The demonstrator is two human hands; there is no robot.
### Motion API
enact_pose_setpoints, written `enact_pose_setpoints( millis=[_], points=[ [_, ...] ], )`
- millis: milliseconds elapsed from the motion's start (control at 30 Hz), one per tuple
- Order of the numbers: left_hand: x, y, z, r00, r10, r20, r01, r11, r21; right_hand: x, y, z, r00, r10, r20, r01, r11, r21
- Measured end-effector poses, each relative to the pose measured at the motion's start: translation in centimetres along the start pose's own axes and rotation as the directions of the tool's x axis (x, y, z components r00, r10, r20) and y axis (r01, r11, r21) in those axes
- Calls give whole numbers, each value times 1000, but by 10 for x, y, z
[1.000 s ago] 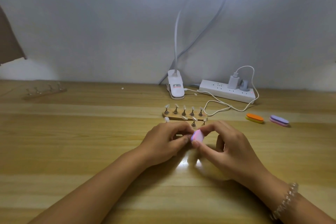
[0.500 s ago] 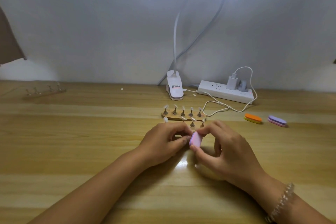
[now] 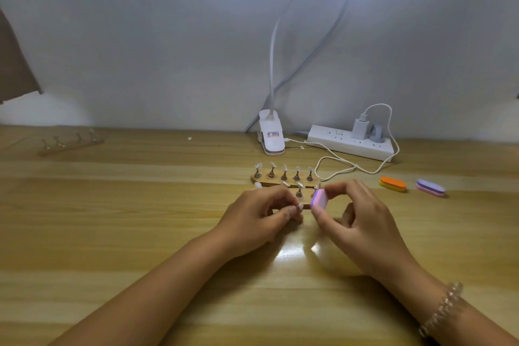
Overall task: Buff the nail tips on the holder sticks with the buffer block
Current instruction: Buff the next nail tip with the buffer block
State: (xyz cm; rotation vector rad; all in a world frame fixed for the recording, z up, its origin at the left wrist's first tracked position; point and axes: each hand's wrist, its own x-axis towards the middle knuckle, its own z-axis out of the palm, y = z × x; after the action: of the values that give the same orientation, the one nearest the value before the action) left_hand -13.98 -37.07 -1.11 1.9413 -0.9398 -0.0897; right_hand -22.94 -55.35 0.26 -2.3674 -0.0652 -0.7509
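Worktop: pale wood planks with lengthwise grain and a glossy finish; lamp glare reflects between the wrists.

Buffer block: small, rounded oblong of soft, matte look, pink face over a purple layer. It is tilted on edge above the worktop, just in front of the nearer holder row. The right hand grips it, thumb below and curled fingertips on top.

Left hand: fingers curled, thumb and forefinger pinching a small pale nail tip; its stick is hidden by the fingers. The tip sits just beside the block, with a narrow gap visible between them.

Holder sticks: five short metal stems with flared feet stand upright in a row on a flat wooden base, each carrying a translucent oval tip. A second row nearer the hands is partly covered by them.

To the right lie an orange-and-yellow buffer and a purple-and-pink buffer, both layered ovals, apart from each other.

At the rear stand a white plastic clip lamp and a white power strip with a looping cable.

A clear beaded bracelet is on the right wrist
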Motion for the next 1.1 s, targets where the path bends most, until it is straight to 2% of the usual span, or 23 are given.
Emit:
enact_pose_setpoints(
  millis=[100, 233, 333, 433, 500, 600, 667, 733, 800, 900, 1000, 1100],
  points=[
    [1, -1, -1, 1000, 16, -5, -16, 999, 39, -6, -8, 2, 986, -138, 94, 146, 986, -84],
    [2, 1, -2, 1000, 8, 29, -11, 996, 92, -1, -1, 3, 998, -62, 29, 65, 991, -118],
    [0, 2, 0, 999, 22, 41, -30, 977, 210, -4, -2, 4, 980, -177, 93, 191, 966, -177],
    [0, 2, -1, 1000, 9, 18, -11, 988, 156, -2, 0, 4, 980, -143, 136, 164, 974, -158],
    [0, 2, -1, 1000, -6, 10, 5, 987, 160, 1, 3, 2, 987, -96, 127, 113, 985, -132],
    [-1, 2, 0, 1000, -1, 17, -2, 984, 179, -1, 2, -1, 991, -103, 87, 112, 988, -110],
    [0, 2, -1, 1000, -7, 14, 5, 992, 128, -7, -1, -5, 983, -87, 162, 114, 980, -165],
    [0, 1, -1, 1000, -10, 8, 9, 994, 107, -13, -3, -4, 955, -95, 280, 177, 942, -284],
    [0, 1, -2, 1000, 2, 6, -3, 995, 100, -15, -5, -1, 946, -116, 303, 217, 921, -324],
    [0, 2, -2, 1000, 15, 12, -16, 996, 86, -10, -2, -1, 972, -95, 213, 141, 967, -211],
    [-1, 1, -1, 999, 36, 20, -39, 983, 181, -4, 1, -2, 995, -67, 79, 70, 997, -38],
    [-2, 3, 1, 998, 51, 23, -55, 953, 297, -5, -2, 0, 990, -91, 112, 90, 996, 8]
  ],
)
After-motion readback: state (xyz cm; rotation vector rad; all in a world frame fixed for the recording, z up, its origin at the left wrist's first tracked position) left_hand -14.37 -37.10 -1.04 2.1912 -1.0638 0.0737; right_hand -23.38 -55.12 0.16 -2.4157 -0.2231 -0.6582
